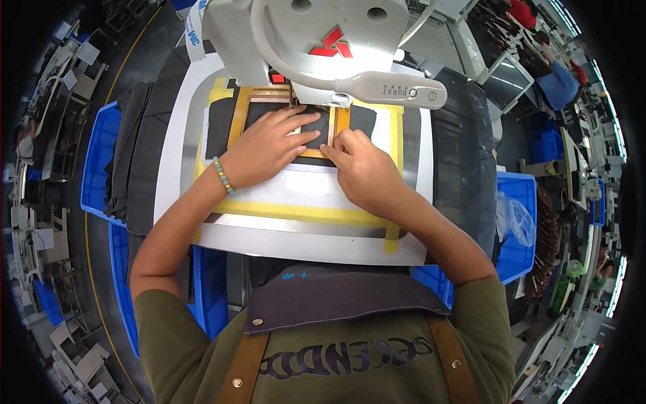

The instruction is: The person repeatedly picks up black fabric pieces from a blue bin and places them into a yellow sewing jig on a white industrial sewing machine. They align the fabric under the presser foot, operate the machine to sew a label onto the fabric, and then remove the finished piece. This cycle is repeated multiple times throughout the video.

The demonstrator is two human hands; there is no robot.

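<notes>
My left hand (262,149) lies flat with fingers spread on dark fabric (313,140) inside a yellow-brown rectangular frame (238,122). Its fingertips reach close under the sewing machine's needle area, where the details are too small to tell. My right hand (369,170) is closed at the frame's near right corner, its thumb against the corner and its other fingers curled by the right bar. Over the far side of the frame stands the white sewing machine head (296,50). A beaded bracelet (222,176) circles my left wrist.
A white lamp (390,89) on a bent cable juts over the work. Yellow tape (282,210) edges the white work surface (303,247). Blue bins stand on the left (98,161) and right (523,259); dark cloth (131,141) hangs over the left one. Another person (557,84) is at far right.
</notes>
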